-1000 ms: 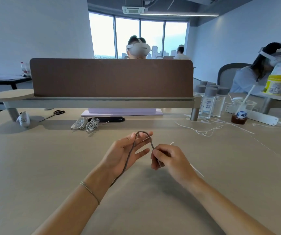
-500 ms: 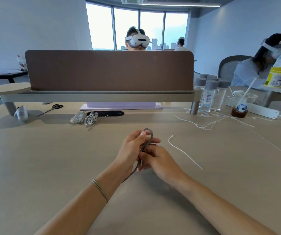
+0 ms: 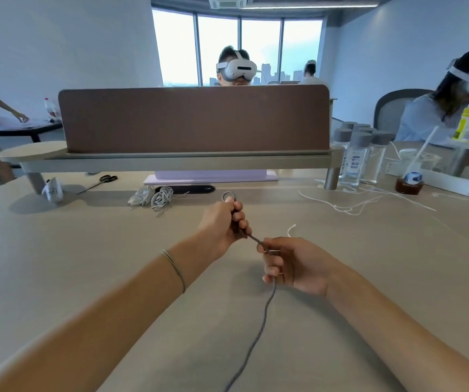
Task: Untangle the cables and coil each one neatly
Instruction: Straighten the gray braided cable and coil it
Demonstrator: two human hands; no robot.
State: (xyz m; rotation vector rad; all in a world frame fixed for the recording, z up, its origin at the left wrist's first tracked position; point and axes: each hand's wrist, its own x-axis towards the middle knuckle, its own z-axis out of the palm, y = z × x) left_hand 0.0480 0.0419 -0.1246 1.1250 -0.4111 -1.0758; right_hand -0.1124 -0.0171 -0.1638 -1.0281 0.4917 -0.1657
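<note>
One grey braided cable (image 3: pixel 258 332) runs up from the near edge of the desk (image 3: pixel 58 250), long axis near-to-far w/ a slight bend, into the right hand (image 3: pixel 292 264). That grip is curled round the cable, thumb and forefinger pinching it where it comes out at the top. From there a short taut stretch points up-left to the left hand (image 3: pixel 223 224), whose grip is fisted round the cable; one small loop (image 3: pixel 228 196) pokes out above the knuckles. Both hands are held just above the desk, close together but not touching.

Right of the right hand, 1 loose white cable end (image 3: pixel 291 230) lies on the desk. Beyond the left hand: 2 coiled white cable bundles (image 3: pixel 154 197), side by side. Further right, a tangle of thin white cables (image 3: pixel 349 206), count unclear at this res.

Past those, approx 5 clear bottles (image 3: pixel 355 157) w/ grey caps, contents not readable, and 1 clear cup (image 3: pixel 410 176) holding dark liquid, a straw and a blue-white ball. Behind all, a brown divider panel (image 3: pixel 193 120).
</note>
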